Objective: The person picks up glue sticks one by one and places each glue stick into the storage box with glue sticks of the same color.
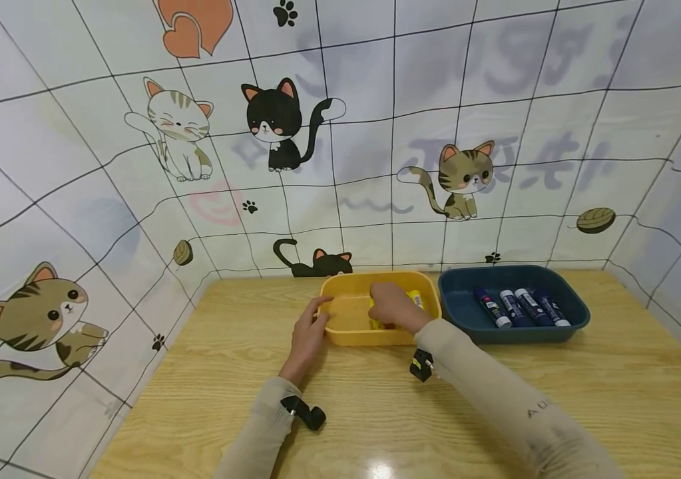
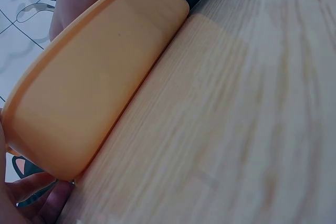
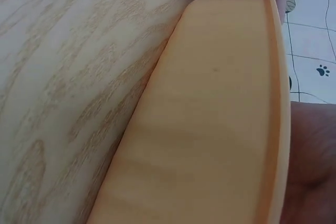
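Note:
In the head view a yellow plastic bin [image 1: 346,336] stands on the wooden table. My left hand [image 1: 305,339] holds its left end, with fingertips at the rim; the left wrist view shows fingers [image 2: 31,190] low by the bin's corner. My right hand [image 1: 397,307] reaches down into the bin with curled fingers around a yellow tube [image 1: 371,304], mostly hidden by the hand. Another yellow tube [image 1: 416,298] with a pale label lies right of that hand. The right wrist view shows mainly the bin's outer wall [image 3: 205,98], part of the right hand behind its rim.
Close against the yellow bin's right side stands a dark blue bin [image 1: 460,313]. Several dark blue, white-ended glue sticks [image 1: 514,309] lie in it side by side. A wall covering [image 1: 364,233] with printed cats rises behind the table [image 1: 352,412].

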`<state>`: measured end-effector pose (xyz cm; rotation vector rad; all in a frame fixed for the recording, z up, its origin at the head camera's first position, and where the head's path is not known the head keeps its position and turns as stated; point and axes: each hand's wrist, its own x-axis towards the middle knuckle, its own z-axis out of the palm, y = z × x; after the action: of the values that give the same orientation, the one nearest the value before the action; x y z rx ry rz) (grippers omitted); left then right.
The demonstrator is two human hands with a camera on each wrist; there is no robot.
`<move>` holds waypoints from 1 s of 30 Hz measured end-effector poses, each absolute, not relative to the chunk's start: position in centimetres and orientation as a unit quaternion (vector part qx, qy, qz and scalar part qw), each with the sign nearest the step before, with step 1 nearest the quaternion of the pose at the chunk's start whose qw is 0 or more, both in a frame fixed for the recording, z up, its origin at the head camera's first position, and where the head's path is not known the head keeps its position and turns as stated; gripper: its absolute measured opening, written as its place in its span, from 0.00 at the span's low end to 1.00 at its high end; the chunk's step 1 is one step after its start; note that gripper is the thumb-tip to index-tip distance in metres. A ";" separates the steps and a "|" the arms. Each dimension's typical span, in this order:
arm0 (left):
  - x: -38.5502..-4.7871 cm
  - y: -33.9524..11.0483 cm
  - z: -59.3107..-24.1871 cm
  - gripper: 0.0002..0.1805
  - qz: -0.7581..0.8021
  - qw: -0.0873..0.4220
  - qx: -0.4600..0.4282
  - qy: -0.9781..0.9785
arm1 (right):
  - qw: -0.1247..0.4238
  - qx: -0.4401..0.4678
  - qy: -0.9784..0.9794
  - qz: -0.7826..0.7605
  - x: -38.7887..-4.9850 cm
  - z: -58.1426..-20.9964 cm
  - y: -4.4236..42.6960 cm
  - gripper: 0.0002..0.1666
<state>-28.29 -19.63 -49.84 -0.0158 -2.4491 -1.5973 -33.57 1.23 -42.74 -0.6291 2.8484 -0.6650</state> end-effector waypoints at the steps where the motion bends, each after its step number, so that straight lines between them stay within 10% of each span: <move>1: -28.3 -19.6 -49.9 0.19 -0.544 0.109 -0.005 -0.832 | 0.068 -0.209 0.950 -0.222 -33.4 -42.7 1.4 0.03; 7: -28.3 -19.2 -49.8 0.19 -0.545 0.108 -0.010 -0.832 | 0.018 -0.194 0.948 -0.250 -31.5 -41.9 2.8 0.21; 18: -28.3 -19.7 -49.7 0.19 -0.531 0.118 -0.001 -0.839 | -0.052 -0.187 0.934 -0.299 -26.8 -42.1 6.8 0.08; 30: -28.3 -19.8 -49.7 0.19 -0.539 0.112 -0.010 -0.835 | -0.251 -0.220 0.835 -0.437 -22.9 -38.0 9.6 0.05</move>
<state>-28.27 -19.82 -49.73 -0.0283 -2.4501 -1.5833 -22.91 9.61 -37.98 -0.8297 3.1486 -1.6485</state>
